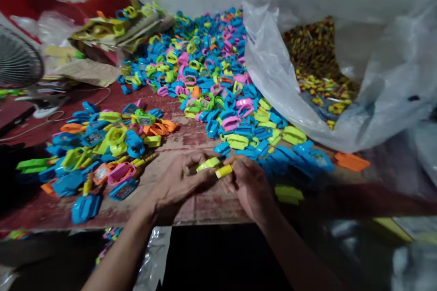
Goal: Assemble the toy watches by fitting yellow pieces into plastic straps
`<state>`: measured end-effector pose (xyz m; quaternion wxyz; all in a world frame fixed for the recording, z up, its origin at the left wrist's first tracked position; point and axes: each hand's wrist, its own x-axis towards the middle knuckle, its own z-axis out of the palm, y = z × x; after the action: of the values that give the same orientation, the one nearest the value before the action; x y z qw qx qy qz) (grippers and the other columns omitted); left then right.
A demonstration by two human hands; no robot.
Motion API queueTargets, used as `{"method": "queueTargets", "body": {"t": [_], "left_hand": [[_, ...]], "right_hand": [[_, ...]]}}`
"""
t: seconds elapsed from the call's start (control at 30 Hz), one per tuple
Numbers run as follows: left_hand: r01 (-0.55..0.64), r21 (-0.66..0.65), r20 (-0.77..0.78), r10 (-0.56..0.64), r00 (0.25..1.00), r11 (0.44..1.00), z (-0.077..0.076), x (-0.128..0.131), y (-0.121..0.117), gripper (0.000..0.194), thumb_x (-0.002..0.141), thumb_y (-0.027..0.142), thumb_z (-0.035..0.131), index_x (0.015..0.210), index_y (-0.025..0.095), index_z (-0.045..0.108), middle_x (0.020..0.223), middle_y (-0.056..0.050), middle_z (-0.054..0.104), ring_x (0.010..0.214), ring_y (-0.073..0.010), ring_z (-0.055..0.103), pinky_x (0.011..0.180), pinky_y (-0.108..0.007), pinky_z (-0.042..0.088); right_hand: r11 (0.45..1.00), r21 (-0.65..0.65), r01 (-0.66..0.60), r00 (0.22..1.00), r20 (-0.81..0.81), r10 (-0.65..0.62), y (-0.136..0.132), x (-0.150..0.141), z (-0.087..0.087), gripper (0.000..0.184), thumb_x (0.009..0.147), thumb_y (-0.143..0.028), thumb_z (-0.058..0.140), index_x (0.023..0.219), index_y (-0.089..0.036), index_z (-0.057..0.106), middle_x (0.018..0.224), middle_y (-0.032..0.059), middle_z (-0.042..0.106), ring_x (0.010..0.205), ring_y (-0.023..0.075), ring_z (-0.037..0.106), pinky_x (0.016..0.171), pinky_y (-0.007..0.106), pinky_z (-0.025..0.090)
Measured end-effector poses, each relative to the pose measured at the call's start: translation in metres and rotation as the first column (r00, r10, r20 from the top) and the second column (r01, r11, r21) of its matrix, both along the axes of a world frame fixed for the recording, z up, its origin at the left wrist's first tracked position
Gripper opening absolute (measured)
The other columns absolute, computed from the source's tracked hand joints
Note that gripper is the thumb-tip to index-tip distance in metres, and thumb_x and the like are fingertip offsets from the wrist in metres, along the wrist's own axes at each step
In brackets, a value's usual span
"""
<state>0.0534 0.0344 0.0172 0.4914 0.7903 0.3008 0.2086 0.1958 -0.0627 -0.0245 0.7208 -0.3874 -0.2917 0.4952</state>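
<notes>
My left hand (184, 177) is closed around a yellow-green plastic toy watch (208, 164) above the front of the table. Close beside it, my right hand (247, 182) pinches a small yellow tube-like piece (224, 171) between thumb and fingers. The yellow piece is right by the watch; whether they touch, I cannot tell. Left of my hands lies a loose heap of blue, yellow, pink and orange toy watches (92, 137), some with yellow sticks poking out. A far larger pile of toy watches (205, 77) spreads behind my hands.
A big translucent plastic bag (269, 63) at the right holds many small yellow and red pieces (324, 86). A white fan (20, 59) stands at the left, its cord on the red table (218, 209). An orange piece (351, 162) lies near the bag.
</notes>
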Motion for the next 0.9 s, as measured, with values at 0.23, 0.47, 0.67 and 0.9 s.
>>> {"method": "queueTargets", "body": {"t": [0.23, 0.47, 0.67, 0.9], "left_hand": [[-0.109, -0.398, 0.136, 0.176, 0.975, 0.911, -0.024, 0.029, -0.019, 0.032, 0.087, 0.049, 0.057, 0.079, 0.019, 0.052, 0.066, 0.002, 0.057, 0.056, -0.0097, 0.05, 0.052, -0.02, 0.04], [-0.011, -0.467, 0.071, 0.05, 0.996, 0.884, -0.029, 0.026, -0.022, 0.022, 0.085, 0.036, 0.062, 0.09, 0.021, 0.048, 0.071, 0.003, 0.06, 0.054, -0.0101, 0.054, 0.049, -0.02, 0.041], [0.055, -0.461, 0.207, 0.047, 0.977, 0.886, -0.039, 0.017, -0.027, 0.019, 0.08, 0.031, 0.073, 0.087, 0.017, 0.063, 0.089, -0.003, 0.067, 0.074, -0.0114, 0.057, 0.064, -0.021, 0.043], [0.091, -0.607, 0.171, 0.018, 0.985, 0.789, -0.042, 0.007, -0.035, 0.029, 0.08, 0.033, 0.073, 0.102, 0.019, 0.059, 0.076, 0.002, 0.056, 0.063, -0.0078, 0.049, 0.055, -0.018, 0.036]], "right_hand": [[0.993, -0.078, -0.085, 0.987, -0.145, 0.073, -0.012, 0.003, 0.001, 0.032, 0.074, -0.045, 0.074, 0.08, -0.02, 0.055, 0.059, -0.0045, 0.055, 0.045, 0.0077, 0.046, 0.047, 0.023, 0.042], [0.984, -0.174, 0.035, 0.997, 0.077, -0.022, -0.029, 0.025, -0.005, 0.015, 0.084, -0.031, 0.069, 0.094, -0.021, 0.064, 0.063, -0.0025, 0.064, 0.046, 0.01, 0.056, 0.042, 0.021, 0.046], [0.979, -0.061, 0.195, 0.819, 0.56, -0.128, -0.019, 0.021, 0.01, 0.011, 0.086, -0.025, 0.063, 0.092, -0.019, 0.07, 0.079, 0.0005, 0.068, 0.063, 0.0103, 0.062, 0.06, 0.022, 0.053], [0.988, -0.106, 0.116, 0.79, 0.612, -0.027, -0.021, 0.025, 0.01, 0.009, 0.084, -0.025, 0.067, 0.091, -0.02, 0.071, 0.083, 0.0, 0.069, 0.074, 0.0131, 0.066, 0.067, 0.022, 0.055]]}}
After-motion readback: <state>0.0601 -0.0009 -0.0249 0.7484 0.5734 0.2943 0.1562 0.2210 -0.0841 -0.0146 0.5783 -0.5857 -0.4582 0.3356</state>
